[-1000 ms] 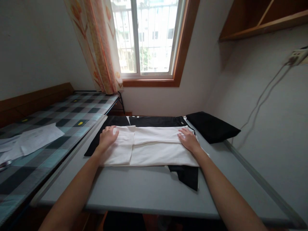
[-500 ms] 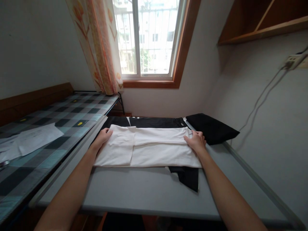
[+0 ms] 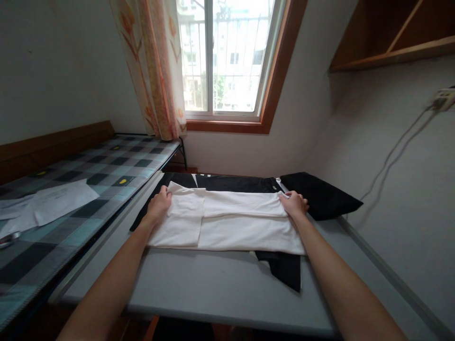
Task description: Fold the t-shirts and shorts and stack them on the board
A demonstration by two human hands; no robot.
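Note:
A white folded garment (image 3: 245,232) lies across the grey table (image 3: 213,284), its layers forming a long flat strip. At its far left corner, my left hand (image 3: 159,207) grips the edge with the fingers closed. My right hand (image 3: 294,204) pinches the far right corner, thumb on top of the cloth. Dark cloth (image 3: 234,183) lies behind the garment, and a black piece (image 3: 284,270) sticks out from under its near right edge. Whether these dark parts are joined is hidden.
To the right, a black flat item (image 3: 320,196) juts past the table's edge near the wall. On the left stands a bed with a checked cover (image 3: 88,166), where papers (image 3: 57,203) lie. A power cord (image 3: 391,147) hangs from the socket (image 3: 443,99).
The view has turned a little left, so everything sits farther right in it. Both hands keep hold of the garment's far corners, and the cloth's shape is nearly the same.

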